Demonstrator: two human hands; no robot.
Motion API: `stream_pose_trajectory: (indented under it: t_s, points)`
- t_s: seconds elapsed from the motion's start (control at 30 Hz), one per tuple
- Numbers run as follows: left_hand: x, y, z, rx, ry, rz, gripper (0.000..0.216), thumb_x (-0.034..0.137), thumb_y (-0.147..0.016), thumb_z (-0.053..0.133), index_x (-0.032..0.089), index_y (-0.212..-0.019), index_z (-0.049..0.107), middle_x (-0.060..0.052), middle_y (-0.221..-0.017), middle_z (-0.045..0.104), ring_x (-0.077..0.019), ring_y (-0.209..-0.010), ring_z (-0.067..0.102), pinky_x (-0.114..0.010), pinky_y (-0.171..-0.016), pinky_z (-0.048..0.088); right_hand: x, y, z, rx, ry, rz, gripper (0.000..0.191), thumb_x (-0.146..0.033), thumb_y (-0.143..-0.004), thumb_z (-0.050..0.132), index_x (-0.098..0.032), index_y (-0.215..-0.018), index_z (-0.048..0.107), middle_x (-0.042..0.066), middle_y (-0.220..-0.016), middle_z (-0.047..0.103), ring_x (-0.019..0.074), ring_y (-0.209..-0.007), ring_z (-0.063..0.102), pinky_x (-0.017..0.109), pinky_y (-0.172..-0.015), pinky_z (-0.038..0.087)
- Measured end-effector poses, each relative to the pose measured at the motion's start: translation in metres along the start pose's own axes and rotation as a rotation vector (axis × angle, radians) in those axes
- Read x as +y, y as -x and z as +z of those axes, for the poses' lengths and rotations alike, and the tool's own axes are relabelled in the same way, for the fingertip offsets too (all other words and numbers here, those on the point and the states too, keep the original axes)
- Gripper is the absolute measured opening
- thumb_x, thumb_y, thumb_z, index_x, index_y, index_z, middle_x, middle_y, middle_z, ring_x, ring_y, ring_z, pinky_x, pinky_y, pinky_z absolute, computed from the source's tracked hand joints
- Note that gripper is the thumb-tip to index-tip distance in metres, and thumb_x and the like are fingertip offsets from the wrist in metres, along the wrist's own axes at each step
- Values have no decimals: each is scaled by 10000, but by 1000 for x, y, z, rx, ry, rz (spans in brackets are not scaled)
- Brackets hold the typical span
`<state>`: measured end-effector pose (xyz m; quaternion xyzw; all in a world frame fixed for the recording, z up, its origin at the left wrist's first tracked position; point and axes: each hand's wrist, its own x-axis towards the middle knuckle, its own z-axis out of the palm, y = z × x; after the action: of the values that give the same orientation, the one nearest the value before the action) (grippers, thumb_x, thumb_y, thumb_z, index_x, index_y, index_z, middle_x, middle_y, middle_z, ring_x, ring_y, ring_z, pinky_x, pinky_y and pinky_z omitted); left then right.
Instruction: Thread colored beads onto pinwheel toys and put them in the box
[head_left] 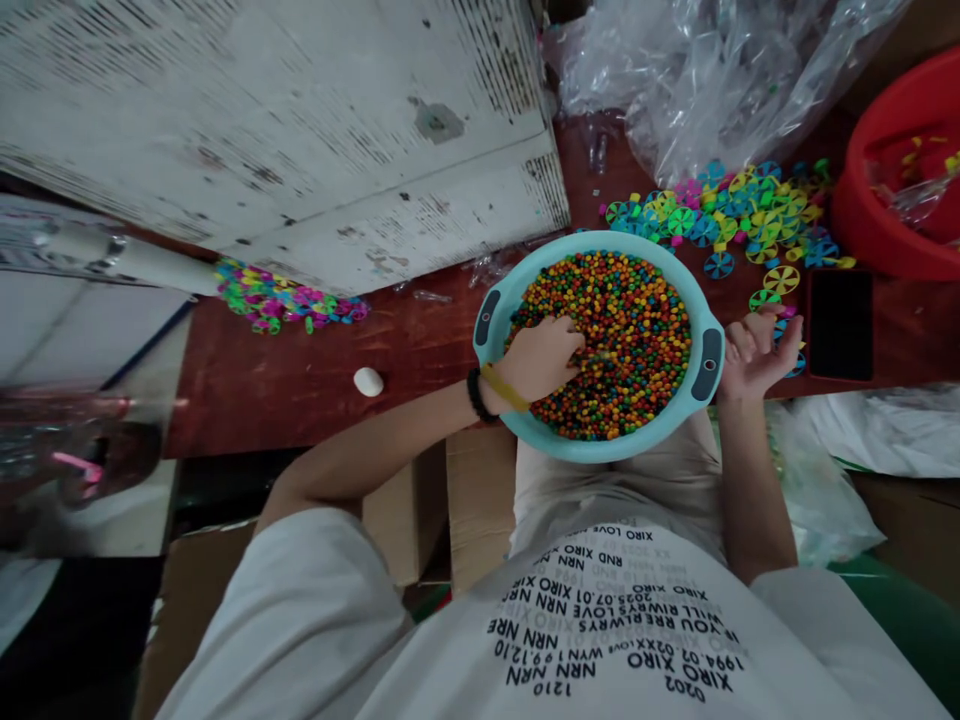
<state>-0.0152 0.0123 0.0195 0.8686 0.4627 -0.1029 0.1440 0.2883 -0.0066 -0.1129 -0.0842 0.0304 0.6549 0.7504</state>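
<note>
- Seeing through the head camera, I find the left hand [536, 362] curled over and dipped into the beads, its fingertips hidden among them, so I cannot tell whether it pinches anything.
- I see the right hand [757, 350] raised just beside the basin's rim, palm up and half open, fingers loosely bent; I cannot tell whether it holds a small piece.
- Counting two hands, I also have one turquoise plastic basin [600, 243] with two grey handles, right in front of the torso on the dark red wooden tabletop [300, 390].
- The basin is heaped with multicoloured beads [622, 320], far too many for me to count.
- I count two loose heaps of coloured plastic pieces: pinwheel discs [720, 215] at upper right, and a smaller pile [289, 302] at left.
- Also on my screen are one red plastic tub [892, 200], one black phone [840, 325] and one white lump [368, 381].
- The left forearm crosses low over the rim, with a black bead bracelet [477, 395] and a yellow band [506, 388] at the wrist.
</note>
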Motion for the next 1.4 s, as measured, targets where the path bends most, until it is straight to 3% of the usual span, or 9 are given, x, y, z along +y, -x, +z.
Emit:
stream_pose_trajectory:
  t_s: [0.13, 0.33, 0.43, 0.63, 0.77, 0.97, 1.13, 1.27, 1.4]
  points:
    - [18, 4, 6, -80, -181, -53, 234, 51, -935, 486, 128, -860, 693, -135, -906, 692, -281, -919, 691, -382, -801, 556, 2, 1, 0, 29, 98, -18, 317, -563, -1038, 509, -300, -917, 638, -87, -518, 332, 102, -384, 285, 248, -376, 279]
    - [35, -43, 27, -95, 148, -49, 136, 55, -880, 575, 115, -895, 695, -125, -971, 722, -270, -959, 707, -413, -922, 592, 3, 1, 0, -35, 217, -46, 198, -489, -921, 695, -303, -932, 626, -115, -512, 319, 99, -373, 237, 260, -370, 262]
    - [20, -45, 27, -58, 473, -98, 70, 141, -875, 660, 122, -929, 699, -82, -969, 728, -234, -926, 704, -403, -881, 632, 4, 2, 3, -61, 291, -71, 221, -509, -898, 706, -299, -929, 643, -115, -514, 311, 98, -386, 202, 252, -373, 258]
    - [-5, -6, 6, -163, 1310, -179, 489, 400, -886, 762, 181, -1305, 636, -123, -1270, 689, -222, -995, 743, -272, -642, 644, 6, 6, 15, -17, 431, -109, 232, -509, -851, 733, -290, -887, 662, -106, -532, 261, 109, -413, 158, 257, -382, 239]
    - [-18, 8, -10, -136, 1151, -180, 527, 433, -962, 680, 191, -1422, 593, -132, -1223, 716, -174, -775, 745, -233, -545, 550, 6, 7, 17, -14, 464, -125, 277, -542, -813, 758, -285, -875, 676, -107, -543, 216, 114, -437, 111, 263, -395, 205]
    - [-33, 18, -16, 105, 235, -63, 299, 260, -1002, 596, 208, -1273, 711, -104, -1315, 708, -273, -1124, 696, -441, -966, 555, 4, 8, 14, -19, 746, -165, 339, -635, -848, 654, -299, -852, 604, -84, -584, 199, 144, -477, 150, 280, -441, 204]
    - [-34, 17, -8, 51, 318, -9, 328, 342, -997, 616, 195, -1274, 711, -96, -1263, 741, -269, -1104, 703, -433, -976, 552, -5, -23, 22, -16, 1270, -151, 444, -681, -977, 387, -273, -962, 560, -42, -678, 394, 157, -545, 351, 280, -530, 351]
    - [-30, 11, -3, -15, 763, 53, 474, 516, -961, 659, 162, -1273, 705, -116, -1308, 729, -262, -1090, 707, -436, -1002, 560, -3, -68, 39, 117, 1973, -288, 304, -458, -945, 623, -187, -1079, 603, 126, -1099, 643, 251, -960, 604, 367, -841, 498]
    - [-20, 13, -1, -31, 1085, 118, 577, 575, -972, 635, 159, -1373, 629, -147, -1407, 664, -267, -1218, 661, -441, -1043, 555, 8, -99, 49, 134, 2499, -213, 342, -288, -928, 637, -91, -1207, 617, 281, -1394, 572, 379, -1163, 617, 482, -987, 484]
